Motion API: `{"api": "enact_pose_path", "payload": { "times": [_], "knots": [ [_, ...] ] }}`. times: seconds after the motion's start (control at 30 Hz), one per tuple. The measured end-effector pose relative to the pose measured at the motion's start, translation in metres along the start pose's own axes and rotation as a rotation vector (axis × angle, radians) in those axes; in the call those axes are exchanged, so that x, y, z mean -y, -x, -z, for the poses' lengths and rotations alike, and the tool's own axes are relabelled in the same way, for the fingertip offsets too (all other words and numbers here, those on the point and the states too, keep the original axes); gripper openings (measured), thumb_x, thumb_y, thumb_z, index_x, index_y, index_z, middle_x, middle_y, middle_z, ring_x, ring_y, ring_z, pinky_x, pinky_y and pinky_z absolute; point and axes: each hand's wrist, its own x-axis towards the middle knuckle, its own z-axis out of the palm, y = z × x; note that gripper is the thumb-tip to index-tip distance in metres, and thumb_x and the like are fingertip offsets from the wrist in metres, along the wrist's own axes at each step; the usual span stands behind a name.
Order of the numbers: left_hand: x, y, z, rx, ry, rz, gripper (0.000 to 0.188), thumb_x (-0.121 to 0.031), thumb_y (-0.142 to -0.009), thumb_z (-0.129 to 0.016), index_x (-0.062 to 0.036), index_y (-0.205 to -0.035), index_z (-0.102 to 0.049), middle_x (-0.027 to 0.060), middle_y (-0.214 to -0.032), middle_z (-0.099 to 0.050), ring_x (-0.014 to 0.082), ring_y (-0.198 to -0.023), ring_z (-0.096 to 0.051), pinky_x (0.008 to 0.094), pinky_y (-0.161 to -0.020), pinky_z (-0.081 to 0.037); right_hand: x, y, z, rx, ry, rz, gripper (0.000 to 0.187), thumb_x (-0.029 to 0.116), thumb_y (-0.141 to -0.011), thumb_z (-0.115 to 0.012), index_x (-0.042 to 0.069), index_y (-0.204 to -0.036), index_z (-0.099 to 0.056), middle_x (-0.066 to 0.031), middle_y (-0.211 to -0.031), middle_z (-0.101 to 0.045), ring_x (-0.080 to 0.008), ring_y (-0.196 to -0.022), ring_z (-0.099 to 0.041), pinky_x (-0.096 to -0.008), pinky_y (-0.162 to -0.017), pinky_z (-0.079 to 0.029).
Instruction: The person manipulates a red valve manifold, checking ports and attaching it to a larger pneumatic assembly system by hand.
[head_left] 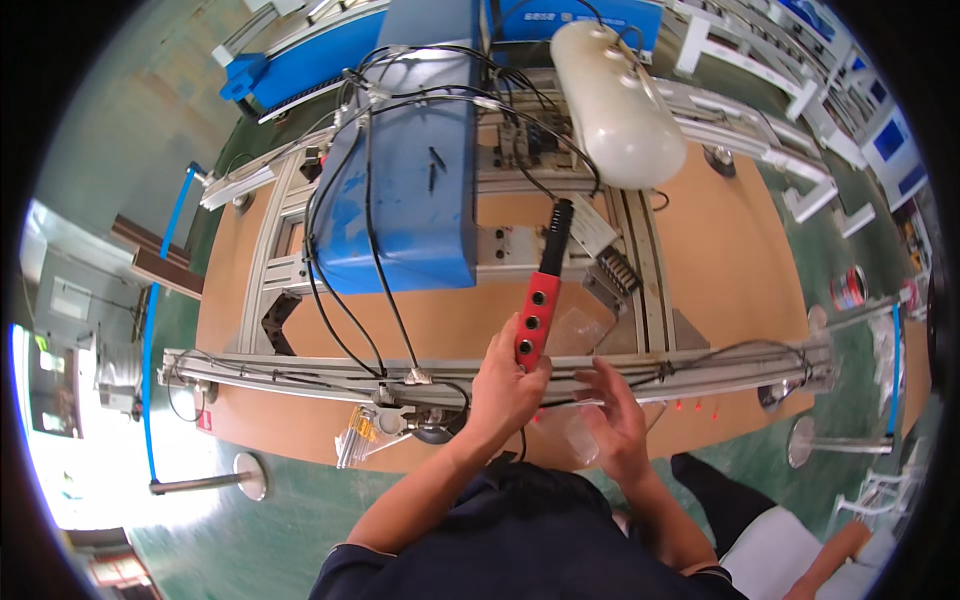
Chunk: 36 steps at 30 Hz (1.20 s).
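My left hand (507,388) is closed around the lower end of a long red button box (536,318). Three round, metal-ringed dark buttons run along its face, and a black ribbed piece (557,235) extends from its far end. The box points away from me, tilted slightly right, above the aluminium frame. Just to the right, my right hand (615,420) hovers near the front rail (700,368) with its fingers apart and loosely bent. Clear plastic film (582,436) lies beside that hand; I cannot tell whether they touch.
A blue machine housing (400,200) draped with black cables and a whitish tank (625,120) stand on the frame over a brown board (730,240). Small tools (357,432) lie front left. Blue-barred posts (153,350) flank the board. Another person's arm (840,555) shows lower right.
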Motion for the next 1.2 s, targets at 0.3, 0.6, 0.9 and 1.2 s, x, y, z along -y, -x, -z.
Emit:
{"api": "enact_pose_path", "payload": {
  "times": [0.3,0.6,0.9,1.2],
  "knots": [
    [0.024,-0.033,-0.011,-0.24,-0.298,-0.383,0.069,-0.007,-0.071,-0.064,0.0039,-0.133,-0.034,0.0292,-0.133,-0.032,0.0484,-0.117,-0.039,0.0474,-0.096,-0.039,0.03,-0.134,-0.047,0.022,-0.297,0.012,0.05,0.015,-0.089,-0.061,0.006,-0.133,-0.038,-0.0092,-0.119,-0.053,-0.0166,-0.105,-0.052,-0.03,-0.09,-0.043],
    [0.044,-0.064,-0.003,-0.09,-0.035,-0.364,0.052,-0.002,-0.071,-0.069,0.0052,-0.119,-0.049,0.0248,-0.13,-0.039,0.0369,-0.103,-0.053,0.0386,-0.082,-0.048,0.005,-0.19,-0.007,0.001,-0.588,-0.314,0.034,0.007,-0.085,-0.06,-0.001,-0.116,-0.048,-0.0132,-0.109,-0.06,-0.0192,-0.094,-0.06,-0.0319,-0.083,-0.05],
    [0.029,-0.086,0.027,-0.152,-0.336,-0.692,0.057,-0.001,-0.065,-0.064,-0.0028,-0.12,-0.048,0.0218,-0.125,-0.048,0.0437,-0.113,-0.047,0.0547,-0.098,-0.035,0.048,-0.149,0.085,0.203,-0.141,-0.472,0.053,0.016,-0.075,-0.068,-0.002,-0.122,-0.051,-0.0093,-0.099,-0.064,-0.0159,-0.087,-0.061,-0.0293,-0.079,-0.049],
    [0.013,-0.1,0.05,0.64,-0.326,-0.309,0.044,-0.014,-0.076,-0.062,-0.0079,-0.118,-0.052,0.0145,-0.09,-0.062,0.0337,-0.086,-0.061,0.0416,-0.074,-0.049,0.081,-0.198,0.109,0.741,0.208,-0.318,0.052,0.021,-0.076,-0.065,-0.003,-0.121,-0.055,-0.0089,-0.097,-0.065,-0.0175,-0.08,-0.061,-0.028,-0.07,-0.048]
  ]
}}
